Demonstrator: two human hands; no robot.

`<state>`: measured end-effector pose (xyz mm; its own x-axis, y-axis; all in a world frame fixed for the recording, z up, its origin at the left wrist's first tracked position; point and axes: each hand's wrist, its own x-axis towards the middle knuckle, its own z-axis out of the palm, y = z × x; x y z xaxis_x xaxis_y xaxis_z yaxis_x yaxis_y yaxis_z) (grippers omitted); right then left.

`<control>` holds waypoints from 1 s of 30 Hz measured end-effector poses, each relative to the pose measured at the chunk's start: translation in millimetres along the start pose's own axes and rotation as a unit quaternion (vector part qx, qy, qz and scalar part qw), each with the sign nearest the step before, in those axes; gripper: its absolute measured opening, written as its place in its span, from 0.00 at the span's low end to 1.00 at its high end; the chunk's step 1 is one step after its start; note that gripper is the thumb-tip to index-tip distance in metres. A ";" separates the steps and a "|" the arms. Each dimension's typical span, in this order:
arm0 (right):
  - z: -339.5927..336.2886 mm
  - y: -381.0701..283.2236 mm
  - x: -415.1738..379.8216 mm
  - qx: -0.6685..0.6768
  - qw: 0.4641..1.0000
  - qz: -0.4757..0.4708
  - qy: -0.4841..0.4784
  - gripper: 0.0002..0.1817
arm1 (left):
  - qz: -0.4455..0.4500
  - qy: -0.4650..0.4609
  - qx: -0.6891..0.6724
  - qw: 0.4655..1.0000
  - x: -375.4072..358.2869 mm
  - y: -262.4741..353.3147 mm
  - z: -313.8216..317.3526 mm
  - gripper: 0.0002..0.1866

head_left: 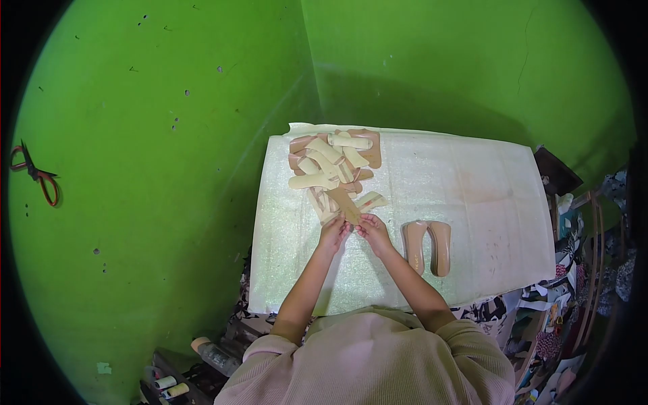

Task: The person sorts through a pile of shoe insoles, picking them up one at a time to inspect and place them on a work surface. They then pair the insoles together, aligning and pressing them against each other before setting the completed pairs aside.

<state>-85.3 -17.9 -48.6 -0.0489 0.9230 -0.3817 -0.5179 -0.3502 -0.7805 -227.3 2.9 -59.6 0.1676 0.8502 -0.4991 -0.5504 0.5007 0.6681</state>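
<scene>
Left hand [333, 233] and right hand [374, 231] both pinch tan piece [344, 203] at near end, equally close, long axis running away, slightly left, toward pile [322, 162].

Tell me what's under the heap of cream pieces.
Brown pieces show past the upper edges of the cream pieces, and the white cover of the table shows around the heap. Whatever lies beneath its middle is mostly covered, so I can't say.
</scene>
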 end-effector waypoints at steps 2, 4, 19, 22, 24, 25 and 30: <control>0.6 -4.0 -2.6 0.018 1.000 0.006 -0.006 0.11 | 0.016 -0.001 -0.009 1.000 -4.4 -2.0 -0.9 0.11; 2.3 -11.2 -8.4 0.045 0.999 0.019 -0.004 0.11 | 0.039 0.010 0.000 0.999 -5.9 -3.7 -2.4 0.11; -34.8 -52.8 -38.8 0.200 0.978 0.039 -0.039 0.19 | 0.518 0.154 0.417 0.731 -60.7 51.8 23.3 0.07; -43.5 -48.2 -53.3 0.254 0.964 0.060 -0.053 0.17 | 0.532 0.103 0.585 0.604 -73.6 37.5 22.7 0.09; -46.7 -43.4 -67.1 0.279 0.957 0.073 -0.039 0.15 | 0.498 0.069 0.623 0.599 -69.9 16.6 15.7 0.09; -46.0 -43.4 -76.2 0.284 0.955 0.079 -0.025 0.13 | 0.481 0.050 0.641 0.596 -66.6 5.8 11.2 0.10; -62.0 -34.9 -112.3 0.232 0.971 0.061 0.014 0.10 | 0.435 0.010 0.655 0.618 -74.7 -16.2 17.3 0.11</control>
<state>-8.8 -119.2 -9.2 -0.1137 0.8725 -0.4752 -0.8389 -0.3406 -0.4246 -216.8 -65.9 -23.6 0.2574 0.8950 0.3644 0.7112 -0.4307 0.5556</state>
